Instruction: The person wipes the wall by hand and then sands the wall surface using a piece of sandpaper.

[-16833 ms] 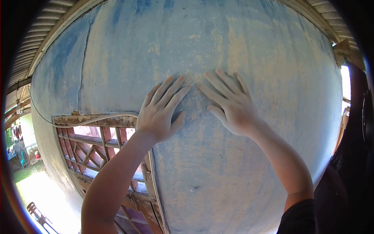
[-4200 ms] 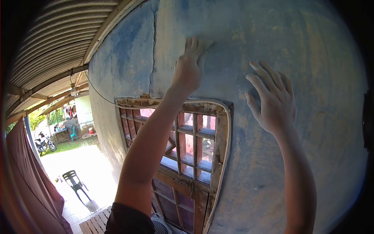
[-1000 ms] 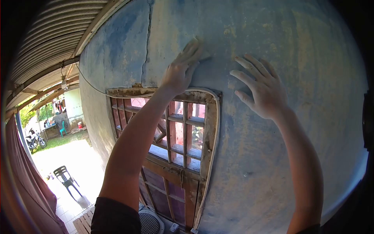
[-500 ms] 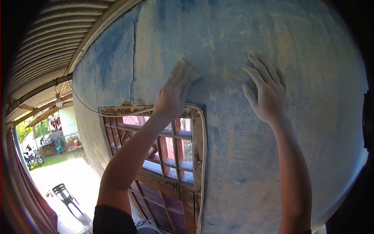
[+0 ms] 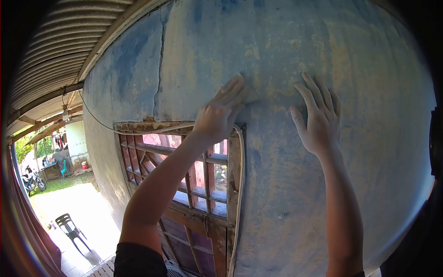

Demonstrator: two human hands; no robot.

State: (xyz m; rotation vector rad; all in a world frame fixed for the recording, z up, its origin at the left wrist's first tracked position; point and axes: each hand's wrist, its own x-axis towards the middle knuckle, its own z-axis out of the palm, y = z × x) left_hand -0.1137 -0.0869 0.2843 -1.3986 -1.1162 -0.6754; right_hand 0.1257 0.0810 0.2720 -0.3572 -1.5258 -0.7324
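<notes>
My left hand [image 5: 221, 108] presses against the weathered blue-grey wall [image 5: 286, 184], above the window's upper right corner. Its fingers are together over a thin, pale piece of sandpaper [image 5: 241, 79], mostly hidden beneath them. To the right, my right hand [image 5: 320, 120] rests on the same wall, fingers spread and nothing in it. Pale dust coats both hands. Around them the wall's paint is patchy, with yellowish and darker blue streaks.
Below my left arm is a wooden window frame [image 5: 234, 184] with a barred grille. A white cable [image 5: 241, 161] runs along its top and right side. A crack [image 5: 161, 60] descends the wall. Corrugated roofing [image 5: 78, 41] hangs overhead; a dark chair [image 5: 71, 231] stands lower left.
My left hand has slid a little to the right along the wall with the sandpaper. My right hand stays spread on the wall, and the view has shifted slightly.
</notes>
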